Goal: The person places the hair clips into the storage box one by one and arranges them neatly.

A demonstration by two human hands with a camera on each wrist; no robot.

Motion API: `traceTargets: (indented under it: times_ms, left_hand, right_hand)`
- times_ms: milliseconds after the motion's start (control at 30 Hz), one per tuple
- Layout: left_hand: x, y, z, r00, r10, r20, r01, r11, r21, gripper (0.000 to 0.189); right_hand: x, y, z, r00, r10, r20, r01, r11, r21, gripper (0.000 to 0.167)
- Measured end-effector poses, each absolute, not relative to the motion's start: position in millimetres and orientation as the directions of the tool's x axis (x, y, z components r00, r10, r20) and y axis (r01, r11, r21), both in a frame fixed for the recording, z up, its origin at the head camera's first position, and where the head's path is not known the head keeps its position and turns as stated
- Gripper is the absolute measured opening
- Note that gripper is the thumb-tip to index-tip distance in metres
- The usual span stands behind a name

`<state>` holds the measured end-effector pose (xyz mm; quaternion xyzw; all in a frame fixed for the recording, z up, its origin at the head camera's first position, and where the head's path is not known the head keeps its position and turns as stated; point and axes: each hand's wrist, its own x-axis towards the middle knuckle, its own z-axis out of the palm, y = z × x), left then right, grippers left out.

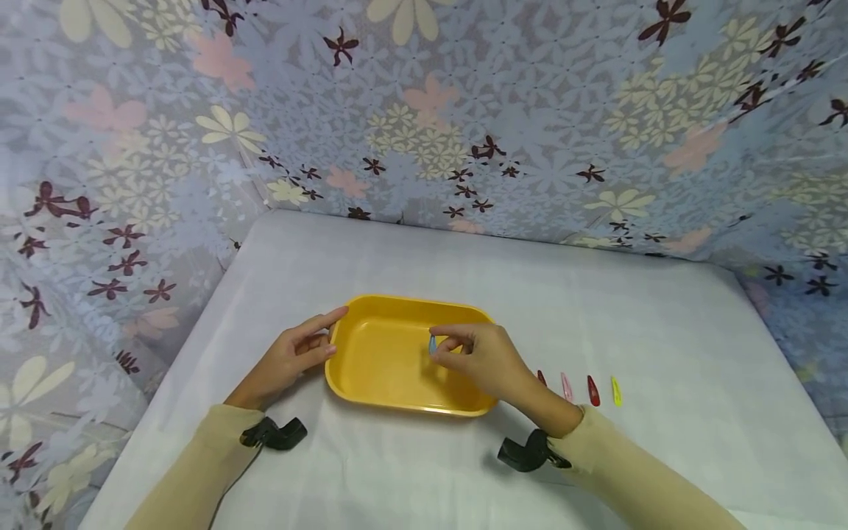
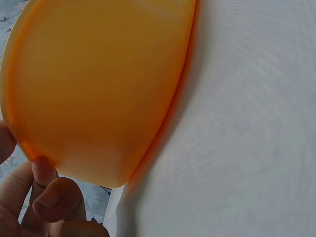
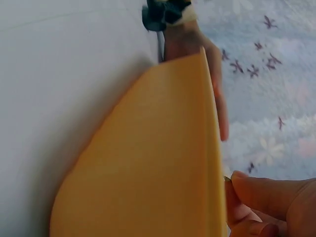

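Note:
A yellow rectangular tray (image 1: 391, 368) with rounded corners stands on the white-covered table. My left hand (image 1: 291, 361) rests at its left end, with the index finger along the rim and the thumb at the side wall; the left wrist view shows those fingertips against the wall. Over the right half of the tray, my right hand (image 1: 480, 357) pinches a small blue hair clip (image 1: 433, 344) between thumb and fingers. In the right wrist view the tray wall hides most of the clip, and only a bit shows at the fingertips.
Right of the tray, several snap hair clips lie in a row: a dark red one (image 1: 542, 377) partly behind my forearm, a pink one (image 1: 567, 387), a red one (image 1: 593, 391) and a yellow one (image 1: 617, 391). Floral cloth (image 1: 424, 147) hangs behind the table.

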<state>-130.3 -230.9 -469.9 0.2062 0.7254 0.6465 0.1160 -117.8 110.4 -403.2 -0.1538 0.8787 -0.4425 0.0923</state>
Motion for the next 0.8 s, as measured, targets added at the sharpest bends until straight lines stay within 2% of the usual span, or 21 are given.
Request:
traceTargets:
  times_ms: [233,467,800]
  left_hand:
    - [-137.7,-227.7,-464.1,-0.882,0.458,0.112,0.171,0.09,0.981,0.058]
    - [-141.0,-225.8,-459.7,-0.886,0.453,0.1,0.156,0.088,0.984,0.058]
    - [-131.2,-228.6,-472.5,-0.886,0.453,0.099,0.139,0.057,0.989,0.057]
  right_hand:
    - [-122.1,88.6,-401.0,-0.921,-0.389,-0.008,-0.229,0.558,-0.797,0.036]
    - [-126.8,70.9,-396.8,-0.92,-0.388,-0.061,-0.186,0.567,-0.802,0.037]
    - [-132.4,44.3,-416.0,-0.89,-0.438,-0.127,-0.142,0.531,-0.835,0.035]
